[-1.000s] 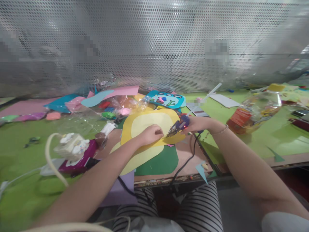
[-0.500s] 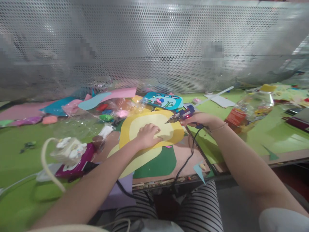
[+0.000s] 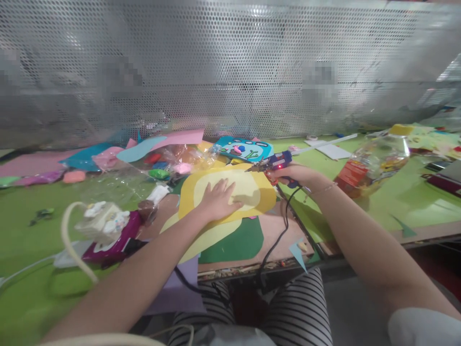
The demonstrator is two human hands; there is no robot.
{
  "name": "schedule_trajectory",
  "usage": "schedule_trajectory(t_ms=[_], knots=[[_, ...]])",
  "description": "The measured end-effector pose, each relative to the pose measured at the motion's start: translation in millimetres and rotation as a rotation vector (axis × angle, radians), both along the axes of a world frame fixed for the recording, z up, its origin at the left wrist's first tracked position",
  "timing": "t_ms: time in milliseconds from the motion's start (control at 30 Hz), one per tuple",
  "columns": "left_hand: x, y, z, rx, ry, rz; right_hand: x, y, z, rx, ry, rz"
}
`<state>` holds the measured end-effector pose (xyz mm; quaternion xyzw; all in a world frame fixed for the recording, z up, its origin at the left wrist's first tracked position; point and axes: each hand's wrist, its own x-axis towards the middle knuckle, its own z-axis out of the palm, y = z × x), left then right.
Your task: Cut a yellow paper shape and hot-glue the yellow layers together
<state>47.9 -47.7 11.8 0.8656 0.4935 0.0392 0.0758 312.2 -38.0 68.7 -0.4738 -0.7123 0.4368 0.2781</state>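
Observation:
My left hand (image 3: 219, 198) lies flat with fingers spread on a pale cream paper shape (image 3: 248, 185), which sits on a larger yellow paper shape (image 3: 186, 198). My right hand (image 3: 293, 174) is wrapped round a blue glue gun (image 3: 277, 161) with a red light showing. Its nozzle points left, just above the far right part of the cream shape, and a white glue stick (image 3: 324, 143) sticks out behind it. Under the yellow shape lie a pale yellow sheet (image 3: 201, 235) and a dark green one (image 3: 237, 242).
A magenta power strip (image 3: 113, 240) with a white plug stands at left. Bagged coloured clay (image 3: 182, 168) and a blue decorated cutout (image 3: 245, 150) lie behind. At right stands a clear bottle (image 3: 376, 161). The gun's black cord (image 3: 279, 235) hangs over the table edge.
My left hand has flattened and its fingers have spread more, shifting slightly left. The glue gun has tilted a little and its glue stick points farther right.

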Motion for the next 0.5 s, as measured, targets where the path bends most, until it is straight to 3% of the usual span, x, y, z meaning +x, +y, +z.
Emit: schedule_trajectory(t_ms=[500], knots=[[-7, -4, 10.8, -0.083, 0.042, -0.058, 5, 8, -12.8, -0.064, 0.073, -0.049]])
